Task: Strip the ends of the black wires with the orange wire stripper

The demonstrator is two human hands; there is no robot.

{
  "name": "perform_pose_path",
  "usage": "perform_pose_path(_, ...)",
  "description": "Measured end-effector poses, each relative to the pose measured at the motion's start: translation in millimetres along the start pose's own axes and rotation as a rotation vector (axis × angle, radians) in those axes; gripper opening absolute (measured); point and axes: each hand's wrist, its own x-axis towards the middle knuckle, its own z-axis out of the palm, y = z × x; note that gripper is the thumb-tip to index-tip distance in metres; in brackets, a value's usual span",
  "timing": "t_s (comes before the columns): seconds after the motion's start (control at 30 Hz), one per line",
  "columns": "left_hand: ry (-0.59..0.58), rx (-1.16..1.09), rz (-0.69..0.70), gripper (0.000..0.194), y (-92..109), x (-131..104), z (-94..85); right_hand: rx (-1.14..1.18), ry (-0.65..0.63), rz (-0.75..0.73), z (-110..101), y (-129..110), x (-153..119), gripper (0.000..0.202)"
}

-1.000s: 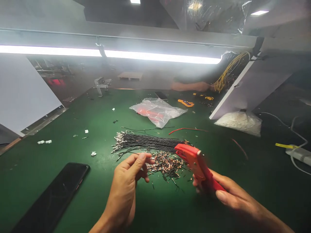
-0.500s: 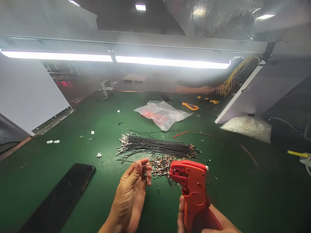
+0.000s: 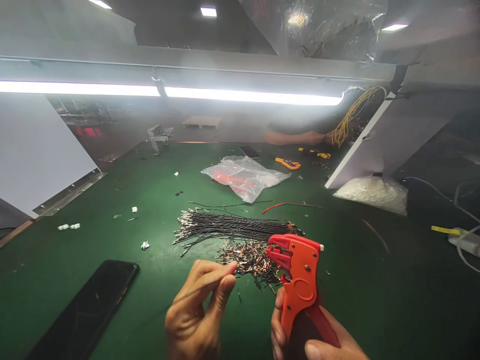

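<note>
Holding a red-and-orange plastic, pistol-shaped wire stripper (image 3: 300,270) by the handles in the firmly wrapped right hand (image 3: 345,336), with the nose pointing left toward the left hand (image 3: 200,305). Pinched narrow there at thumb and fingertip, near the wire stripper but not touching; cannot tell whether gripping a wire (too fine and blurred to make out). Lying beyond on the dark green, smooth table (image 3: 112,240): a long bundle of thin black insulated wires (image 3: 232,225) with silvery ends at left, and just on the near side, a loose heap of black and coppery offcuts (image 3: 249,257). For clean stripping, probably best to feed each wire straight into the nose, push to the same depth, squeeze in one full stroke, and release before drawing back; better also to keep fingertips out of the nose. As for lettering, nothing legible on the wire stripper, the large black slab-shaped phone (image 3: 86,310) at left, or the narrow yellow tag (image 3: 447,230) at far right.
</note>
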Motion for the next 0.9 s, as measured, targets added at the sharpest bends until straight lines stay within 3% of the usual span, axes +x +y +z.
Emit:
perform_pose_path(0.07, 0.016, 0.128, 0.228, 0.017, 2, -5, 3.1, 0.006, 0.045, -0.022, 4, -2, 1, 0.049)
perform_pose_path(0.17, 0.025, 0.228, 0.378, 0.019, 1, -10, 8.6, 0.041, 0.021, -0.015, 8, -3, 3, 0.046)
perform_pose_path(0.33, -0.002, 0.2, 0.44, 0.016, -4, -19, 17.3, 0.061, -0.085, 0.018, 9, 0, 3, 0.043)
perform_pose_path(0.43, -0.04, 0.226, 0.458, 0.017, -4, -21, 17.0, 0.062, -0.07, 0.011, 12, 1, 4, 0.041)
perform_pose_path(0.57, -0.189, 0.287, 0.512, 0.023, -4, -21, 11.8, 0.07, -0.062, 0.015, 17, 3, 6, 0.038)
perform_pose_path(0.7, -0.137, 0.295, 0.496, 0.023, -4, -21, 8.2, 0.025, -0.051, 0.053, 20, 1, 6, 0.04)
perform_pose_path(0.8, -0.25, 0.328, 0.536, 0.032, -5, -21, 5.3, -0.002, -0.046, 0.095, 20, 0, 5, 0.044)
perform_pose_path(0.9, -0.271, 0.337, 0.553, 0.03, -5, -21, 3.9, -0.022, -0.051, 0.102, 17, 2, 5, 0.047)
